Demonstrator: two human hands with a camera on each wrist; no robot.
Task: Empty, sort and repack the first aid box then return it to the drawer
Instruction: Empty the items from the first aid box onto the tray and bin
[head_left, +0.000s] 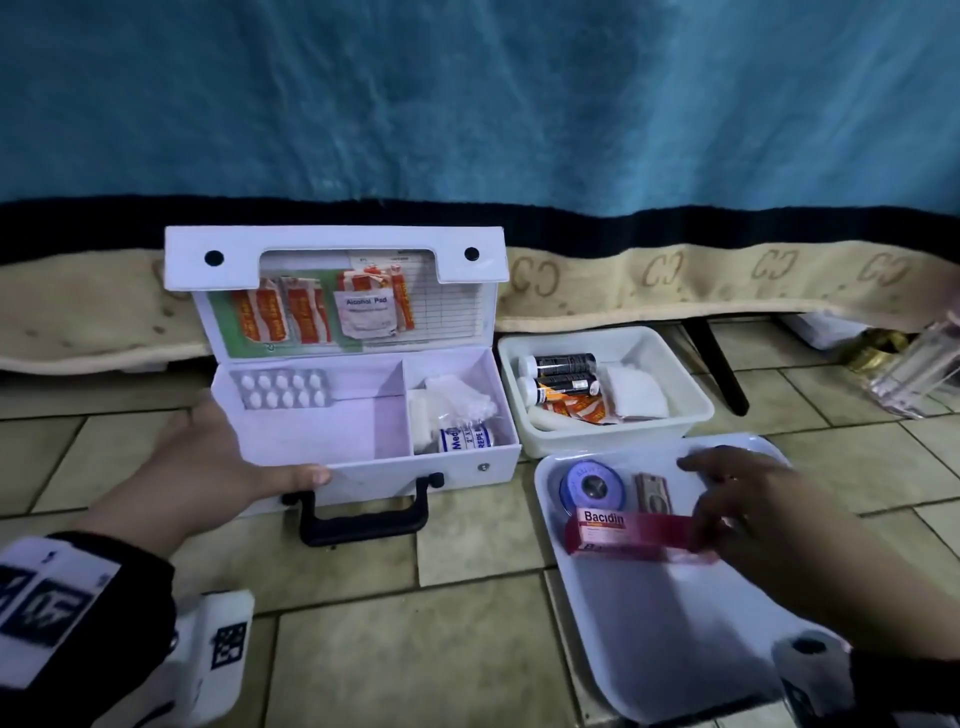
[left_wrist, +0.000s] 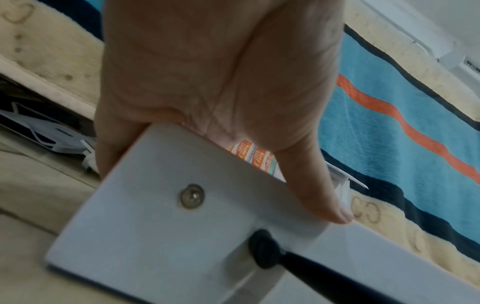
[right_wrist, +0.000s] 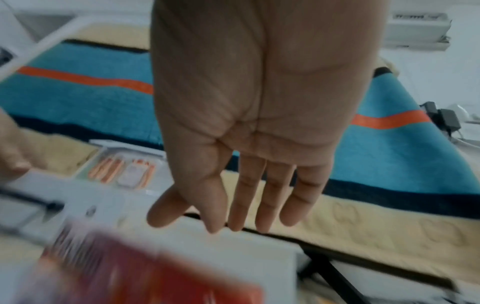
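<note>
The white first aid box (head_left: 384, 483) stands open on the tiled floor, its lid up with orange sachets and an alcohol pad (head_left: 366, 312) tucked in it. A blister pack (head_left: 283, 389) lies in the left compartment, and gauze and a crepe bandage (head_left: 465, 439) in the right. My left hand (head_left: 249, 447) grips the box's front left corner (left_wrist: 161, 236), thumb (left_wrist: 319, 197) along the front rim. My right hand (head_left: 737, 499) hovers with straight fingers (right_wrist: 262, 201) over the red Bacidin box (head_left: 628, 532), holding nothing. That red box (right_wrist: 155, 277) lies in the white tray (head_left: 649, 649).
The tray also holds a blue tape roll (head_left: 592, 486) and a small brown item (head_left: 653, 493). A white tub (head_left: 608, 436) behind it contains bottles (head_left: 563, 365), sachets and gauze. A blanket-covered bed with a black leg (head_left: 719, 364) runs behind. A clear container (head_left: 919, 374) stands far right.
</note>
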